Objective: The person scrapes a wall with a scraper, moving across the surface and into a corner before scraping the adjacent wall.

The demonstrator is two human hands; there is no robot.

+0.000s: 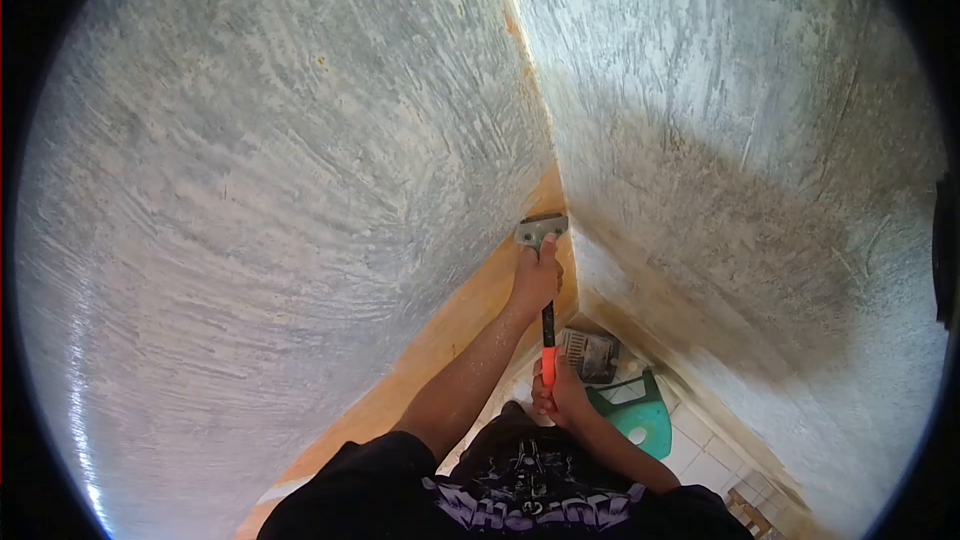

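A long-handled wall scraper point(548, 325) has a wide metal head and a black and orange-red handle. Its head lies against the orange-brown strip of the left wall point(290, 170), close to the corner. My left hand point(538, 280) is closed around the upper handle just below the head, thumb pointing up toward it. Lower down, my right hand point(562, 395) wraps around the orange-red grip. Above the orange-brown strip, the left wall is grey and streaky.
The right wall point(720, 170), mottled grey with a shadow across it, meets the left wall at a corner. Below are a green plastic stool point(645, 425), a grey dusty object point(597, 357) and a tiled floor point(700, 450). A wooden item point(748, 513) lies at lower right.
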